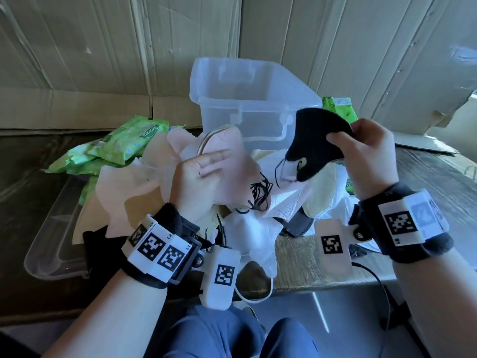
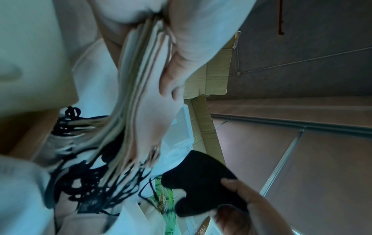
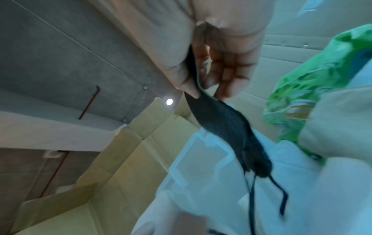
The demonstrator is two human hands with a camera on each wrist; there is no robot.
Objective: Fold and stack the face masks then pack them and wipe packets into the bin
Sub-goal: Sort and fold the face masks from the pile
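My left hand (image 1: 204, 174) grips a stack of folded masks (image 1: 227, 151), pink on top, thumb across the front; their dark ear loops (image 1: 260, 192) dangle below. In the left wrist view the stack (image 2: 141, 95) shows several layered edges under my thumb (image 2: 177, 74). To the right, my right hand (image 1: 361, 148) pinches a folded black mask (image 1: 315, 140) held up in the air, right of the stack; the right wrist view shows that black mask (image 3: 225, 127) between thumb and fingers. A clear plastic bin (image 1: 247, 104) stands empty behind both hands.
Loose white, yellow and beige masks (image 1: 253, 233) lie piled on the table under my hands. Green wipe packets (image 1: 124, 143) lie at the left, another (image 1: 340, 109) right of the bin. A clear bin lid (image 1: 54, 241) sits at the near left. Cardboard walls the back.
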